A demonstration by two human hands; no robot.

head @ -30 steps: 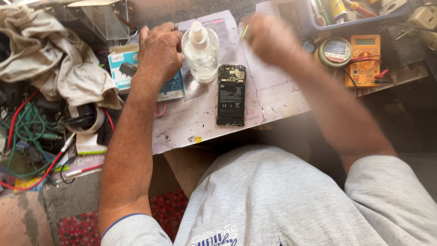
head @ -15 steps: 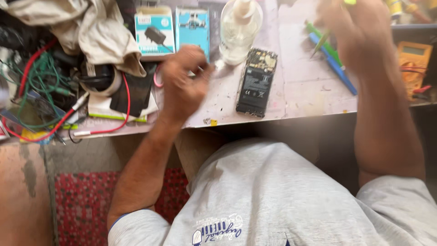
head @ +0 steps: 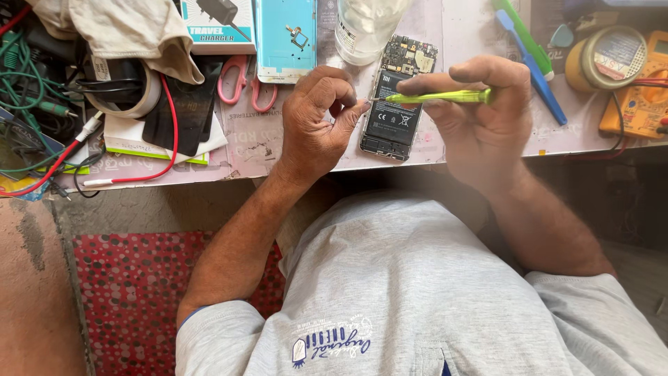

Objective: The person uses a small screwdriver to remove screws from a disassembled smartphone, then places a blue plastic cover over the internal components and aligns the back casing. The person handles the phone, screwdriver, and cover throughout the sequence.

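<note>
Right fingers: closed around a slim yellow-green screwdriver [head: 445, 97], which is held level across the body by the right hand [head: 480, 118], its metal tip pointed at the left fingertips.
Left fingers: thumb and forefinger [head: 351, 104] are pinched together at the screwdriver's tip; whether a screw or other small part is gripped there cannot be told, as it would be too small to see. The other fingers of the left hand [head: 316, 125] are curled in loosely.
Likely reason for the hold: the tool is kept horizontal and steady so that its tip can be met by the pinching fingers, judging by how closely the two come together.
Opened phone [head: 396, 97]: laid flat on the work surface [head: 480, 35] near its front edge, back cover off, battery and circuit board exposed, directly beneath and between the two hands, kept within easy reach.
Surroundings: a clear bottle [head: 365, 24] stands just behind the phone; pink-handled scissors [head: 243, 80] and a light-blue card package [head: 287, 38] lie to the left; a yellow multimeter [head: 637, 97] lies at the far right.
Change from half a second ago: the left hand, then a loose fist left of the phone, is now brought to the tool's tip; the right hand, then raised apart at the right, is now lowered over the phone.
</note>
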